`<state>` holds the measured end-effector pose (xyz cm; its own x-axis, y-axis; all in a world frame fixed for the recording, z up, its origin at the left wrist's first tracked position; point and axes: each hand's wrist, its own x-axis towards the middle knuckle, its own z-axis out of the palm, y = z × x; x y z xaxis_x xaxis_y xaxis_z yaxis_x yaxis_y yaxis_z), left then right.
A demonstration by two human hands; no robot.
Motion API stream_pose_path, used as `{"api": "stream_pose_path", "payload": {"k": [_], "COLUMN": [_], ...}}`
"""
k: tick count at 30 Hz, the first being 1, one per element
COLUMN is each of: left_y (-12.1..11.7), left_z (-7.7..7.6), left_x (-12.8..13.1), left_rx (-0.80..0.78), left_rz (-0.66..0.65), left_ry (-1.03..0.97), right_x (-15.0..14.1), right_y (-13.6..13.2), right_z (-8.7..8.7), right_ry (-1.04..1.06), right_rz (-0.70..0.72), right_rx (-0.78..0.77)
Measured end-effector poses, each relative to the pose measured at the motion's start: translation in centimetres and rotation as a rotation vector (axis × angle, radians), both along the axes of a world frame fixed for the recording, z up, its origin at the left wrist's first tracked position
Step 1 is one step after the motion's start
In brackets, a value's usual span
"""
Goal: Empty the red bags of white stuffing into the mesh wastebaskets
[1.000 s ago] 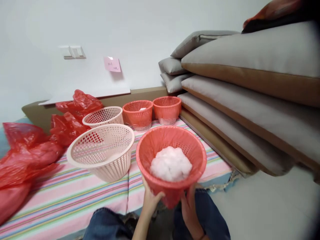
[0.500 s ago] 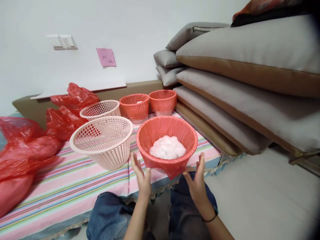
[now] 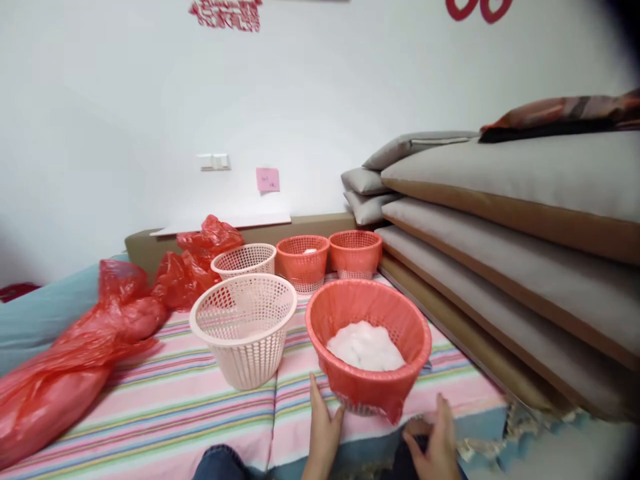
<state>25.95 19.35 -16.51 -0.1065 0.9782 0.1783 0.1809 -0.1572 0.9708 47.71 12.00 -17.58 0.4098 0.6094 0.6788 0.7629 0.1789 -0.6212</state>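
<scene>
A basket lined with a red plastic bag stands near the front edge of the bed, with fluffy white stuffing inside it. A corner of the red lining hangs down over the front. My left hand is open at the basket's lower left, thumb up and fingers stretched. On the lower right, my right hand is open too, its palm turned inward and apart from the basket. Left of the lined basket stands a pale pink mesh basket without lining.
Behind are another pale basket and two red-lined baskets, one holding something white. Red plastic bags lie at left on the striped cloth. Grey cushions are stacked at right.
The camera has tilted up, so more wall shows and everything sits lower in view. Both hands stay open on either side of the lined basket.
</scene>
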Motion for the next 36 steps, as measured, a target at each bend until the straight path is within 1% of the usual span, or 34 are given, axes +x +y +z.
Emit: {"api": "stream_pose_path", "payload": {"k": [1,2,3,4,5,6,7,8,9,10,12,14,16,18,21,23,26,29,32,36], "left_y": [-0.2,-0.6,-0.9,-1.3,-1.6,-1.9,-2.1,-2.3,-2.4,-2.7,-3.2,-3.8,-4.2,-4.3,-4.4,-4.6,-5.3,-6.2,-6.8,-6.9], "left_z": [0.4,1.4,2.7,4.3,6.1,7.7,9.1,10.1,10.6,10.7,9.9,8.6,7.7,7.5,7.9,7.8,7.0,5.9,5.2,4.0], "left_x": [-0.7,-1.2,-1.6,-1.9,-2.1,-2.1,-2.0,-1.9,-1.8,-1.7,-2.0,-2.6,-3.3,-3.7,-4.2,-4.7,-6.0,-7.3,-8.1,-8.8], "left_rx": [0.018,0.055,0.117,0.193,0.272,0.345,0.395,0.42,0.426,0.414,0.359,0.299,0.258,0.242,0.226,0.202,0.146,0.108,0.097,0.049], "left_rz": [0.067,0.123,0.158,0.175,0.15,0.118,0.063,0.003,-0.036,-0.058,-0.05,-0.044,-0.082,-0.125,-0.138,-0.125,-0.126,-0.068,0.03,0.045], "left_ry": [-0.019,-0.038,-0.044,-0.037,-0.011,0.024,0.069,0.113,0.143,0.159,0.142,0.097,0.068,0.062,0.066,0.07,0.081,0.051,0.01,-0.018], "right_x": [0.9,1.5,1.9,1.9,1.6,1.2,0.7,0.1,-0.4,-0.8,-1.2,-1.2,-1.0,-0.8,-0.5,-0.1,0.8,2.3,4.3,6.9], "right_y": [-0.8,-1.5,-2.1,-2.3,-2.3,-2.0,-1.3,-0.5,0.5,1.5,3.3,4.9,6.6,8.8,12.8,15.6,18.8,20.5,21.1,21.3], "right_z": [1.8,4.1,6.6,9.1,11.5,13.7,15.5,16.9,17.8,18.4,18.7,18.7,18.9,19.3,20.4,21.1,22.0,22.1,21.6,20.7], "right_ry": [-0.074,-0.152,-0.261,-0.38,-0.499,-0.587,-0.651,-0.693,-0.733,-0.766,-0.795,-0.806,-0.816,-0.821,-0.81,-0.794,-0.775,-0.767,-0.758,-0.721], "right_rz": [-0.002,-0.039,-0.014,0.026,0.086,0.154,0.224,0.272,0.31,0.354,0.376,0.346,0.297,0.256,0.221,0.202,0.171,0.15,0.119,0.026], "right_rx": [-0.051,0.018,0.032,0.091,0.125,0.084,0.04,0.02,-0.009,-0.033,-0.096,-0.138,-0.172,-0.246,-0.368,-0.396,-0.409,-0.423,-0.453,-0.502]}}
